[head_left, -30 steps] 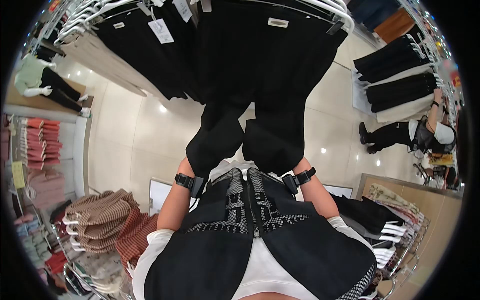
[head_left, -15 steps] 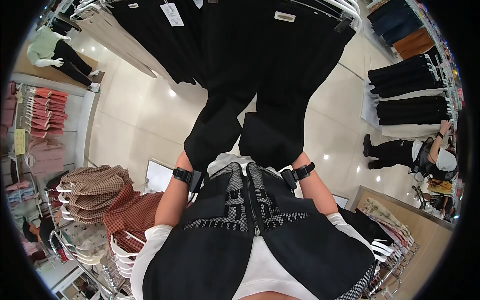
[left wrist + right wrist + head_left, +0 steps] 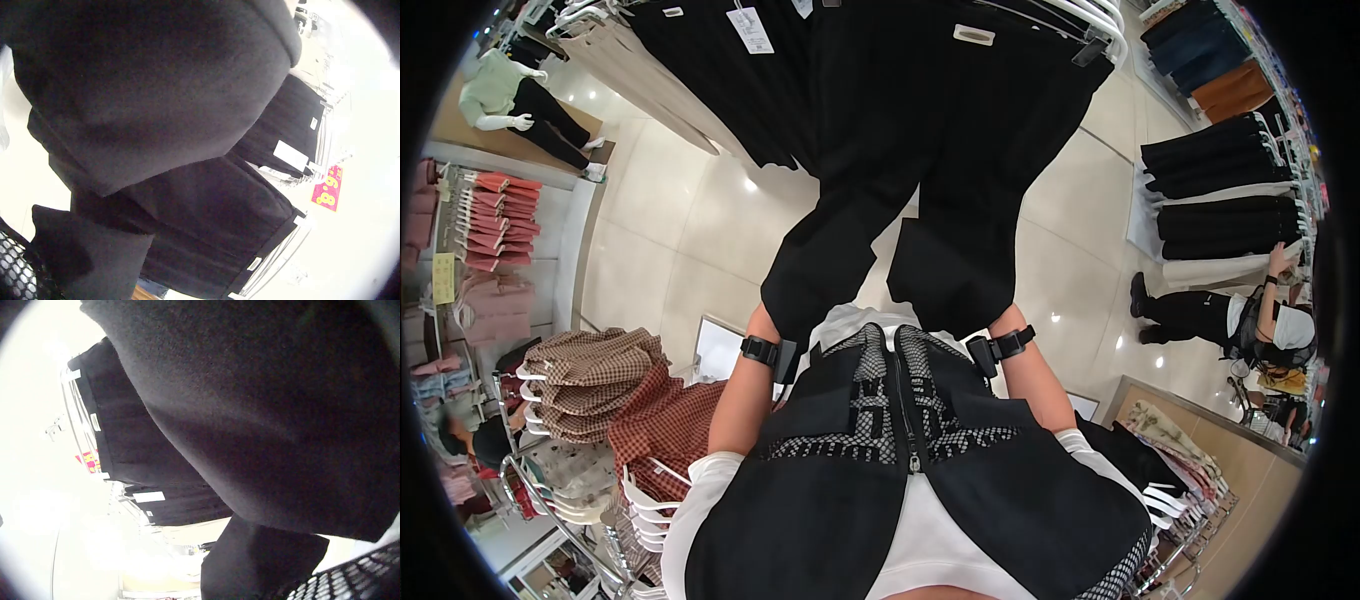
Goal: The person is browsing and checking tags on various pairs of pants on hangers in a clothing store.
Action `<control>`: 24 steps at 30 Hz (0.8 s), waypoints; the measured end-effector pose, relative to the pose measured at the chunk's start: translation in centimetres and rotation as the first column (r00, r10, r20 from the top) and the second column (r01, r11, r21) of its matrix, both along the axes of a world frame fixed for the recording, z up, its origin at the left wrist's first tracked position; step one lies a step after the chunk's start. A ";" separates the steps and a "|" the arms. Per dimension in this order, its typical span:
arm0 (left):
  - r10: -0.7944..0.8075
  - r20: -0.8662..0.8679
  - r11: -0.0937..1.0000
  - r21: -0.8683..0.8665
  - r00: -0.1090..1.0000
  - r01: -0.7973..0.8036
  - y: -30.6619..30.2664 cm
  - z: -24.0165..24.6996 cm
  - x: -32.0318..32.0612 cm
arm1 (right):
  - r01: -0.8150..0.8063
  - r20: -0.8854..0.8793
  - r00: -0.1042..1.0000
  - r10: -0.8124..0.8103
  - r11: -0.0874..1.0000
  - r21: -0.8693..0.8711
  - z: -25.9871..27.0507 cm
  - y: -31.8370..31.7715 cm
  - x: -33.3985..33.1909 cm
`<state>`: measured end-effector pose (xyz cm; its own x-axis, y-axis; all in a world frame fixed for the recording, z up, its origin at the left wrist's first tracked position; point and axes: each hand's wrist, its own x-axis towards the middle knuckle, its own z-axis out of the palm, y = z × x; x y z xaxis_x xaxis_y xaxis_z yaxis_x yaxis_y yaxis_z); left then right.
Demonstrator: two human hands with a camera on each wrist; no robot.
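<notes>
Black trousers (image 3: 960, 120) hang from a white hanger, their two legs lifted toward my body in the head view. My left hand (image 3: 763, 322) is at the end of one leg, mostly covered by its cloth. At the other leg's end is my right hand (image 3: 1006, 320), also mostly covered. The fingers of both hands are hidden. Black cloth (image 3: 150, 81) fills much of the left wrist view, and the trouser leg (image 3: 269, 406) does the same in the right wrist view. The two leg ends stand apart.
More black trousers (image 3: 730, 90) and beige ones (image 3: 640, 85) hang at the upper left. Checked garments (image 3: 590, 380) on a rack are at lower left, patterned clothes (image 3: 1165, 440) at lower right. A mannequin (image 3: 505, 100) stands left; another person (image 3: 1250, 320) is at right.
The head view has shifted, so the hanging trousers and racks appear displaced. The two trouser leg ends have moved slightly farther apart, with my hands still at them.
</notes>
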<state>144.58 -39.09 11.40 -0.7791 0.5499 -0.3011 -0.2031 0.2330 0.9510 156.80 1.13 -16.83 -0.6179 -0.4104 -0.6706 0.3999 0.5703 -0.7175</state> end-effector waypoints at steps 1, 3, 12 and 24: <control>0.001 0.014 1.000 0.004 1.000 -0.001 0.2 0.0 -0.2 | 0.001 0.000 1.000 -0.001 1.000 0.002 0.0 0.6 -0.4; 0.006 0.041 1.000 0.011 0.999 -0.006 -0.5 0.0 0.2 | 0.000 0.000 1.000 0.000 1.000 0.005 -0.2 1.0 0.0; 0.015 0.147 0.999 0.049 0.989 -0.022 -1.2 0.3 0.4 | 0.005 -0.015 1.000 -0.005 0.999 0.031 -0.1 2.8 0.7; 0.052 0.339 0.995 0.058 0.939 -0.076 -2.4 -0.6 2.1 | -0.016 0.021 1.000 0.015 0.999 0.035 -1.5 2.2 4.8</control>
<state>146.71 -41.48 10.79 -0.6731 0.5308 -0.5150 -0.5265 0.1450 0.8377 161.56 3.32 -18.30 -0.5979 -0.3954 -0.6973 0.4052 0.6015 -0.6885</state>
